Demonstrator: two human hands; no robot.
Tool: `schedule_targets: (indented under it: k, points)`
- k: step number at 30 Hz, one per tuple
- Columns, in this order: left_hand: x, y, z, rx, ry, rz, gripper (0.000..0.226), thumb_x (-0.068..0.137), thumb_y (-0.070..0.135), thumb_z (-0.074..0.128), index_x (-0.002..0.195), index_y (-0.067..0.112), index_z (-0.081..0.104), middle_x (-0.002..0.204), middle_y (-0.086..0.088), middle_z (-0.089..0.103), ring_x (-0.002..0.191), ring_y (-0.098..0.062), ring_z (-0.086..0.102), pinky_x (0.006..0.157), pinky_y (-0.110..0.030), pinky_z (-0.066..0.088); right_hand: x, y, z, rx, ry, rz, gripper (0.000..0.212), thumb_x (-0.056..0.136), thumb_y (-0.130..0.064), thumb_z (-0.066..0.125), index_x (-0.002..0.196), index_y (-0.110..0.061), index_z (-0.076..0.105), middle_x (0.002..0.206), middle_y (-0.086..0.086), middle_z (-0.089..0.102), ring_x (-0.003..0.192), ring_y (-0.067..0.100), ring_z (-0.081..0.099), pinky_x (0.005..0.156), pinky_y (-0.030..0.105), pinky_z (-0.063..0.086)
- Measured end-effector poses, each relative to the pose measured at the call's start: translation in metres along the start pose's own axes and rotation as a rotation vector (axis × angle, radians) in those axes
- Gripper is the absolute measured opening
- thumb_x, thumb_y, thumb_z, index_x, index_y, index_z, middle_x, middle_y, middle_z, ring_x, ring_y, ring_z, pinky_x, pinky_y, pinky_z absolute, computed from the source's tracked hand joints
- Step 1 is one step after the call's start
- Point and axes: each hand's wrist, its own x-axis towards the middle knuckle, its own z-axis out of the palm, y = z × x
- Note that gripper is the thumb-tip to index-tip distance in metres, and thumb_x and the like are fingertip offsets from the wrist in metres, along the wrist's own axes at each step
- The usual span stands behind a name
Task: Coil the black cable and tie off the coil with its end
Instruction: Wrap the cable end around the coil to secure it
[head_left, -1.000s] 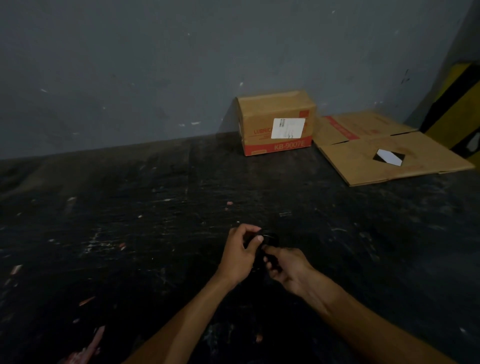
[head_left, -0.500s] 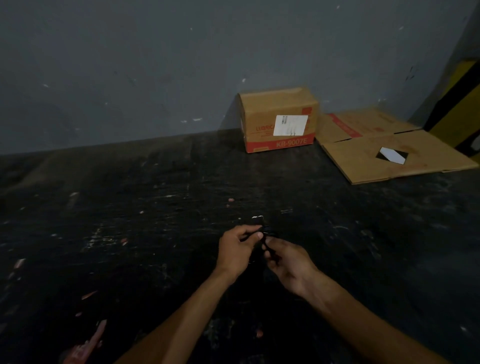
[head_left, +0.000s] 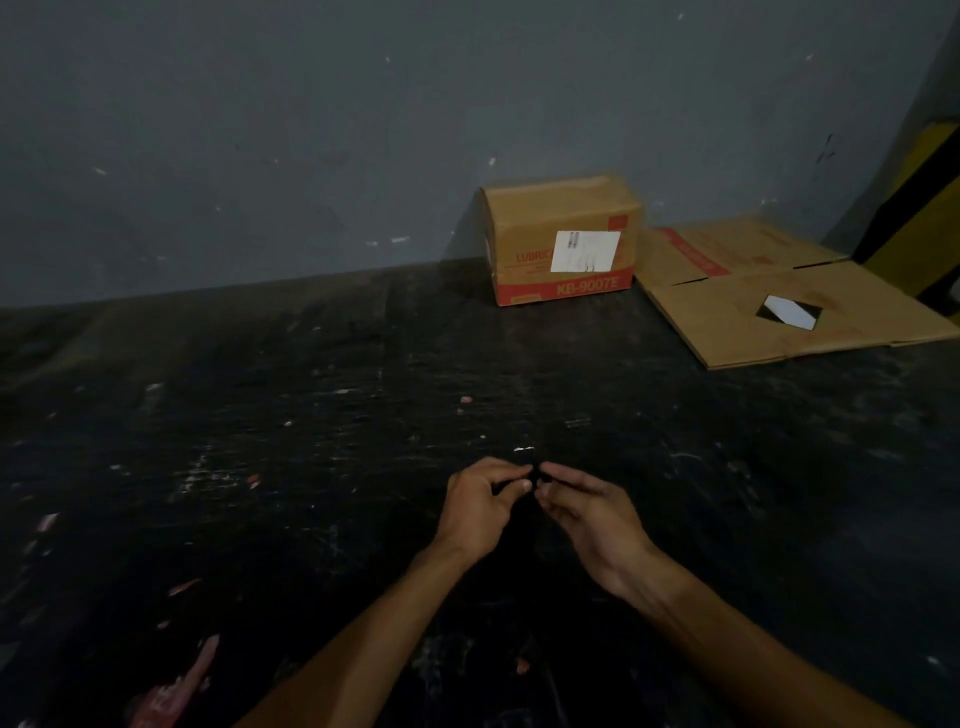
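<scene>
My left hand (head_left: 478, 512) and my right hand (head_left: 592, 514) meet fingertip to fingertip above the dark floor. Between them they pinch the black cable (head_left: 535, 474), of which only a small dark piece shows at the fingertips. The rest of the cable blends into the black floor and the shadow under my hands, so its coil cannot be made out. A small bright glint (head_left: 523, 449) sits just beyond the fingertips; whether it belongs to the cable is unclear.
A closed cardboard box (head_left: 561, 239) with a white label stands against the grey wall. A flattened cardboard sheet (head_left: 779, 301) lies to its right. A yellow-and-black post (head_left: 924, 208) is at the far right. The floor (head_left: 260, 441) is black and scuffed.
Both hands have drawn closer together and shifted slightly right; the dark bundle seen between them before is now mostly hidden by the fingers.
</scene>
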Motion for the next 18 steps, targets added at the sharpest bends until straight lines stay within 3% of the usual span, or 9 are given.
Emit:
schedule_targets:
  k: [3, 6, 9, 13, 18]
  points:
    - [0.002, 0.002, -0.001, 0.037, -0.009, 0.016, 0.023, 0.086, 0.014, 0.07, 0.108, 0.016, 0.074, 0.106, 0.004, 0.07, 0.092, 0.004, 0.061, 0.083, 0.001, 0.038, 0.0, 0.003, -0.002, -0.217, 0.01, -0.118, 0.031, 0.084, 0.008, 0.063, 0.111, -0.007, 0.068, 0.097, 0.013, 0.072, 0.086, 0.016, 0.068, 0.075, 0.023, 0.053]
    - [0.002, 0.004, -0.001, 0.088, -0.043, 0.028, 0.024, 0.086, 0.017, 0.07, 0.11, 0.017, 0.074, 0.11, 0.004, 0.071, 0.098, 0.0, 0.062, 0.084, 0.002, 0.037, 0.004, 0.003, -0.004, -0.517, 0.103, -0.279, 0.017, 0.089, -0.004, 0.063, 0.1, -0.015, 0.071, 0.092, 0.005, 0.072, 0.08, 0.01, 0.067, 0.069, 0.018, 0.053]
    - [0.0, 0.005, 0.001, 0.083, -0.074, 0.019, 0.025, 0.087, 0.019, 0.07, 0.112, 0.019, 0.073, 0.111, 0.005, 0.072, 0.1, 0.0, 0.063, 0.082, 0.004, 0.037, 0.011, 0.004, -0.01, -0.708, 0.172, -0.414, 0.011, 0.087, -0.01, 0.068, 0.093, -0.018, 0.072, 0.1, 0.002, 0.068, 0.091, 0.011, 0.065, 0.085, 0.025, 0.053]
    - [-0.002, 0.006, 0.004, 0.048, -0.063, 0.006, 0.024, 0.085, 0.018, 0.072, 0.109, 0.022, 0.074, 0.107, 0.006, 0.074, 0.096, 0.004, 0.064, 0.083, 0.001, 0.04, 0.015, 0.002, -0.013, -0.726, 0.122, -0.36, 0.01, 0.088, -0.009, 0.065, 0.092, -0.018, 0.07, 0.111, -0.001, 0.062, 0.103, 0.009, 0.06, 0.095, 0.029, 0.048]
    - [-0.002, 0.01, 0.004, 0.011, -0.055, 0.0, 0.018, 0.082, 0.017, 0.073, 0.092, 0.017, 0.058, 0.084, 0.004, 0.073, 0.078, 0.003, 0.065, 0.07, -0.011, 0.048, 0.017, -0.003, -0.016, -0.702, 0.084, -0.327, 0.012, 0.087, -0.01, 0.066, 0.089, -0.022, 0.069, 0.096, -0.002, 0.071, 0.095, 0.01, 0.066, 0.084, 0.027, 0.052]
